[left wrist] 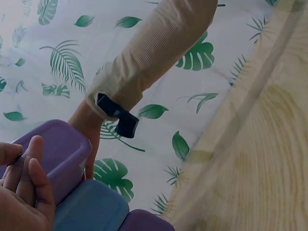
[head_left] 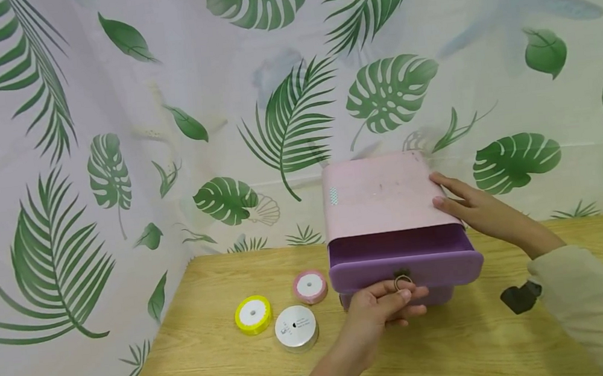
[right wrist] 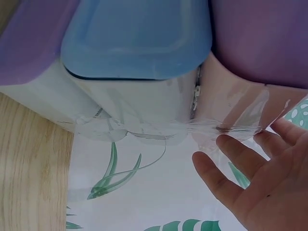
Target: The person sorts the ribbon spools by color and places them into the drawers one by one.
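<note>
A drawer cabinet with a pink top (head_left: 379, 201) stands on the wooden table. Its uppermost purple drawer (head_left: 364, 276) is pulled partway out, showing part of the inside. My left hand (head_left: 371, 320) pinches the small metal ring pull (head_left: 402, 281) on that drawer's front. My right hand (head_left: 469, 208) rests against the cabinet's right side, near the top edge, fingers fairly straight. Beneath the purple drawer, the left wrist view shows a blue drawer (left wrist: 94, 207) and another purple drawer (left wrist: 147, 222). Clear tape (right wrist: 240, 113) covers the side by my right fingertips.
Left of the cabinet lie three ribbon spools: a yellow one (head_left: 253, 313), a pink one (head_left: 310, 287) and a white one (head_left: 296, 328). Behind the table (head_left: 215, 372) hangs a leaf-patterned cloth (head_left: 168, 164). A black device (head_left: 521, 297) is strapped at the right sleeve.
</note>
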A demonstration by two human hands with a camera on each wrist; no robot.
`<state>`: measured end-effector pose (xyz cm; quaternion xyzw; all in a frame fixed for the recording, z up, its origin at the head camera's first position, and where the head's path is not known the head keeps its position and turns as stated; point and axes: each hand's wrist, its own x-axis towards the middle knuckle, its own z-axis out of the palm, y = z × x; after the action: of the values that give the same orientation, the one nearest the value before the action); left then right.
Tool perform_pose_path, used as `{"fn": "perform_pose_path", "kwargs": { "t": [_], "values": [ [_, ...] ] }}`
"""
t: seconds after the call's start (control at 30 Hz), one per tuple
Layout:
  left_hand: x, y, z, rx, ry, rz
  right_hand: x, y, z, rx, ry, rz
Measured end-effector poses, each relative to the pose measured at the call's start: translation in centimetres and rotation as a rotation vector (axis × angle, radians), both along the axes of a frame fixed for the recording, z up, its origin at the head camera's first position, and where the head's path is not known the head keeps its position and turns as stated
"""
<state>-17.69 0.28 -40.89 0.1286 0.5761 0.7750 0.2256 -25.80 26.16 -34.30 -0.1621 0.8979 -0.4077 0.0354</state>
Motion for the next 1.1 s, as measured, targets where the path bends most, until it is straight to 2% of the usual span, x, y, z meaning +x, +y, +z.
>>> {"fn": "perform_pose_path", "kwargs": {
  "t": [0.47, 0.83, 1.1],
  "values": [
    [3.5, -0.4, -0.3, -0.017, -0.012, -0.054, -0.5, 0.2, -0.4, -0.011, 0.009, -0.003],
    [3.7, -1.0, -1.4, 0.030, -0.013, -0.094, -0.3, 0.1, -0.7, -0.012, 0.014, -0.008],
    [3.8, -2.0, -1.9, 0.066, -0.049, -0.114, -0.2, 0.1, -0.7, -0.017, 0.016, -0.009]
  ]
}}
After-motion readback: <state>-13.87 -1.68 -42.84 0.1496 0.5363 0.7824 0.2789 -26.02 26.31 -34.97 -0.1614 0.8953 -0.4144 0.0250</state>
